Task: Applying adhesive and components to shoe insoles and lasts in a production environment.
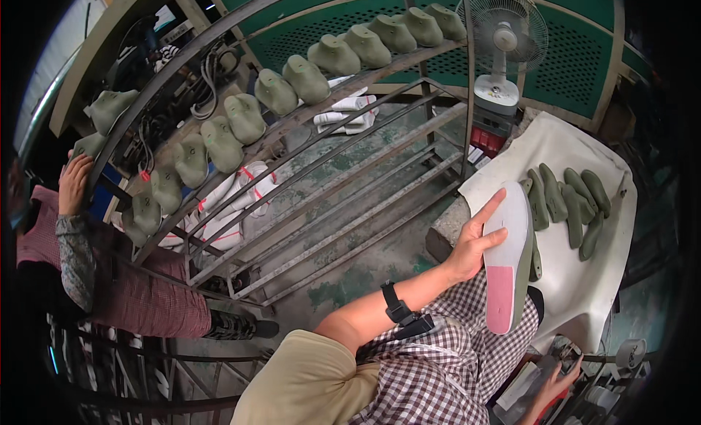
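Note:
My left hand [471, 248] is closed around a green shoe last [521, 293] with its sole side turned up. A grey insole board [510, 228] with a pink heel part [501, 297] covers that sole side. My index finger and thumb lie along the board's edge. At the lower right, my right hand [556, 388] is closed on a grey and dark object [564, 350] beside a bench of gear; its kind does not show clearly. More green lasts [555, 195] lie loose on a white sheet [584, 293] beyond my left hand.
A curved metal rack [365, 206] carries a row of green lasts [307, 78] on its top shelf. At the left, another person's hand [73, 182] rests by the rack. A white fan [504, 41] stands behind. White bundles [241, 195] lie past the rack's bars.

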The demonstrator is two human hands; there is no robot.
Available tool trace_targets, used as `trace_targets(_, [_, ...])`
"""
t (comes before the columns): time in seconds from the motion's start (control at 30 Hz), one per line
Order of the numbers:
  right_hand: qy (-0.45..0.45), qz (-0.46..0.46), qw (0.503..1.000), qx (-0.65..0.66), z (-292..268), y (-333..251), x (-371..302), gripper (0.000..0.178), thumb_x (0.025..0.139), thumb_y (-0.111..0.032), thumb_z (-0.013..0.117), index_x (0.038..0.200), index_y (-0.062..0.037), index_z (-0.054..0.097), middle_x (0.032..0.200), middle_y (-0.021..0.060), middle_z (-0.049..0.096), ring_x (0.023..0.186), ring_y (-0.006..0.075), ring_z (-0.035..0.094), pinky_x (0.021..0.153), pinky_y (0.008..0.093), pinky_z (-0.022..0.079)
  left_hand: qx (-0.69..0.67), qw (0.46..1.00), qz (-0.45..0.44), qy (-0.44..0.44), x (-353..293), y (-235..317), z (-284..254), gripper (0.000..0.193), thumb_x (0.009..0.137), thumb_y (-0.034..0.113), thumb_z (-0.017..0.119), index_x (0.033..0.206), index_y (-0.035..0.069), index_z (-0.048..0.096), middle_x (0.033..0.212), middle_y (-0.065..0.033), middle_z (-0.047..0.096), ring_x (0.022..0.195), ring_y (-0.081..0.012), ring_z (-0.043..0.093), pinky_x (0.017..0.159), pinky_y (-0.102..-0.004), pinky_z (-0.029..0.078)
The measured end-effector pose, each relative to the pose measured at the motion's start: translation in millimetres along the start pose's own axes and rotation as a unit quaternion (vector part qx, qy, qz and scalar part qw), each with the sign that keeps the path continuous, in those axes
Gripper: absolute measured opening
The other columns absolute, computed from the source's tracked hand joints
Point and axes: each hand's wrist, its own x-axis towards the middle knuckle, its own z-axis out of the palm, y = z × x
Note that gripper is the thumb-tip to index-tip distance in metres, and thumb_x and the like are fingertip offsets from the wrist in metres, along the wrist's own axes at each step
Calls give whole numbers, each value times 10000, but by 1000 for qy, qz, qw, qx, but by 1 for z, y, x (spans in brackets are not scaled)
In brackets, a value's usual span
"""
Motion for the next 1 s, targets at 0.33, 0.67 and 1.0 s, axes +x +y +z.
trace_targets(0.33, [-255, -97, 627, 730, -16, -467, 97, 789, 775, -277, 806, 1396, 58, 453, 1285, 200, 609, 1048, 305, 684, 869, 411, 604, 199, 930, 308, -12, -23, 183, 77, 1130, 886, 372, 769, 1611, 104, -55, 1602, -197, 229, 1464, -287, 281, 1171, -394, 290])
trace_targets(0.67, [15, -600, 664, 445, -97, -556, 105, 892, 640, 16, 769, 1469, -87, 455, 1499, 253, 397, 1385, 435, 410, 1124, 506, 365, 443, 645, 599, 171, -81, 454, 69, 1051, 753, 17, 768, 1557, -80, 98, 1195, -183, 588, 1026, -248, 639, 930, -353, 513])
trace_targets(1.0, [83, -490, 741, 451, -52, -490, 124, 494, 736, 67, 625, 1211, -72, 609, 1336, 205, 496, 1216, 362, 516, 1042, 457, 413, 434, 793, 327, 273, -122, 719, 31, 267, 795, 196, 747, 983, 31, 653, 953, -95, 697, 796, -215, 704, 776, -418, 602])
